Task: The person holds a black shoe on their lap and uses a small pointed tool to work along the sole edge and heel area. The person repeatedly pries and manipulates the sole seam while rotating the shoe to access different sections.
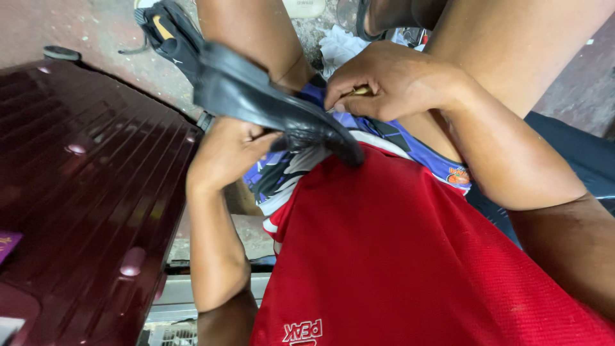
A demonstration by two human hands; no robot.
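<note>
- Right hand (391, 80) of ours is closed around a thin, pale tool (360, 91) and presses its tip at the edge of the black leather shoe (275, 109); we cannot tell what kind of tool it is.
- Left hand (227, 150) is curled shut beneath the shoe, bracing it over our lap, above the patterned shorts (384, 138) and red shirt (410, 256).
- We judge the step in hand to be work along the shoe's edge, possibly stitching.
- Any next move calls for a steady brace and a small, controlled push of the tool.
- Long axis of the shoe runs from upper left to lower right; the narrower end points toward our body.
- Beside us stands a dark red ribbed suitcase (90, 192).
</note>
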